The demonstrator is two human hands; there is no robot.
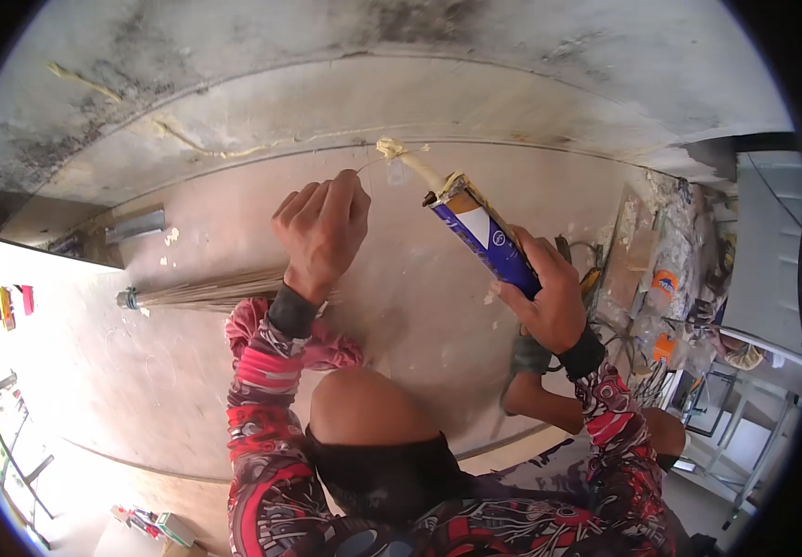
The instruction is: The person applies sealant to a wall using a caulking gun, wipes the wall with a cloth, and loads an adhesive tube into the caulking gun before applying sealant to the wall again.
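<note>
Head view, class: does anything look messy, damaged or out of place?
Yes: a cream lump clings to the nozzle of the blue tube in the right hand, so it looks messy; dark blotches mar the pale surface beyond.

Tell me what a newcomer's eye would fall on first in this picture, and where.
Most likely the blue tube, tilted in the right hand just right of centre, with a pale clump at its nozzle tip. Next comes the left hand, left of it, fingers closed on a thin strand near that tip. Below, the boldly patterned red and black sleeves stand out against the pale floor.
</note>
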